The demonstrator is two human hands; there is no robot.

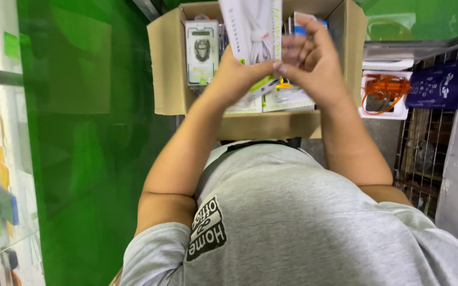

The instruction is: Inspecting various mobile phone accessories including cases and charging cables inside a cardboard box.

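Observation:
I hold a white retail package with a coiled white cable (253, 29) upright over an open cardboard box (168, 69). My left hand (237, 74) grips the package's lower edge. My right hand (311, 58) is closed against its right side, fingers partly blurred, and may pinch a second small pack. Inside the box stand a grey phone-case pack (201, 52) at the left and flat white packages (287, 100) under my hands.
A green wall fills the left. At the right sit a white tray with an orange cable (382, 92) and a dark blue pouch (441, 83) on a wire rack (425, 148). Glass shelving with small goods runs down the far left edge.

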